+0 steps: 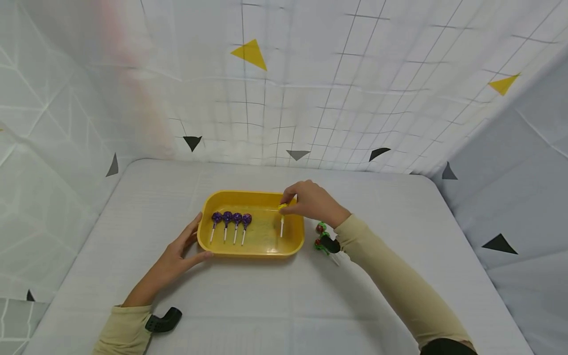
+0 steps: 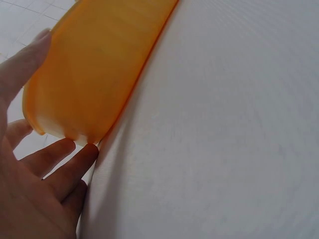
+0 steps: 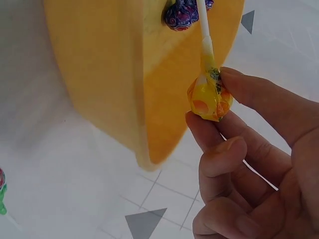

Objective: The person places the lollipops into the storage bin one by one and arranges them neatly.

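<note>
A yellow-wrapped lollipop (image 3: 209,98) is pinched by its candy end between thumb and fingers of my right hand (image 1: 312,201), over the right part of a yellow tray (image 1: 248,251). Its white stick points toward the near side in the head view. Spread around the tray's left end, my left hand (image 1: 175,259) touches it, with the thumb near the front corner and fingertips against the end wall in the left wrist view. Several purple-wrapped lollipops (image 1: 237,218) lie in a row in the tray's left half, sticks toward the near side.
Right of the tray, several green-and-red-wrapped lollipops (image 1: 320,228) lie on the white-covered table (image 1: 248,315), partly hidden by the right wrist's black strap (image 1: 330,243). Patterned white cloth (image 1: 355,88) rises behind the table and at both sides.
</note>
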{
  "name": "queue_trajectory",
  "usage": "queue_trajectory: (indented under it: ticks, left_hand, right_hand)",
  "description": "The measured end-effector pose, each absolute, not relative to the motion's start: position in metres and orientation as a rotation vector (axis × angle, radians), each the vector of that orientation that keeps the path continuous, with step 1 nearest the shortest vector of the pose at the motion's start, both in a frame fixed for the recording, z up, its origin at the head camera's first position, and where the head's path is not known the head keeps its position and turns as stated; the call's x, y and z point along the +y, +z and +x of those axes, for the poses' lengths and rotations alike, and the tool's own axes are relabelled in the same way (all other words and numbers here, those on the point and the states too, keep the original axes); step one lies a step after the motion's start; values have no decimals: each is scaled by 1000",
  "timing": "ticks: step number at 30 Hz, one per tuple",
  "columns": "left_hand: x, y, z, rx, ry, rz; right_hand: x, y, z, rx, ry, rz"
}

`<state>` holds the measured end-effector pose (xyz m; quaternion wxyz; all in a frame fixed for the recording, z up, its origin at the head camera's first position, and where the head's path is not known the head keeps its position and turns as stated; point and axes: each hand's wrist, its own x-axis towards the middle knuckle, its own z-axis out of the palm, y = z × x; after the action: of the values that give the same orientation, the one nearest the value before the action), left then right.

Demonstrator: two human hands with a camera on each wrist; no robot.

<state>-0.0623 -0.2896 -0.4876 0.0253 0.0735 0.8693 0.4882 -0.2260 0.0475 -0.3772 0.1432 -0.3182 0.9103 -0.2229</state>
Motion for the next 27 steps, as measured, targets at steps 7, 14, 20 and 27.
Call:
queue_trajectory:
  ticks: [7, 14, 20, 27]
  left_hand:
    - [-290, -488, -63, 2661, 1539, 223]
    - [-290, -487, -61, 2640, 1537, 200]
    - [-289, -485, -61, 2643, 1538, 201]
    - [-289, -486, -62, 2649, 1533, 199]
  right_hand:
    - [35, -382, -227, 2626, -593, -971]
    - [24, -386, -228, 2603, -559, -1009]
    - [11, -387, -228, 2600, -501, -1011]
    - [-1, -387, -229, 2584, -445, -973]
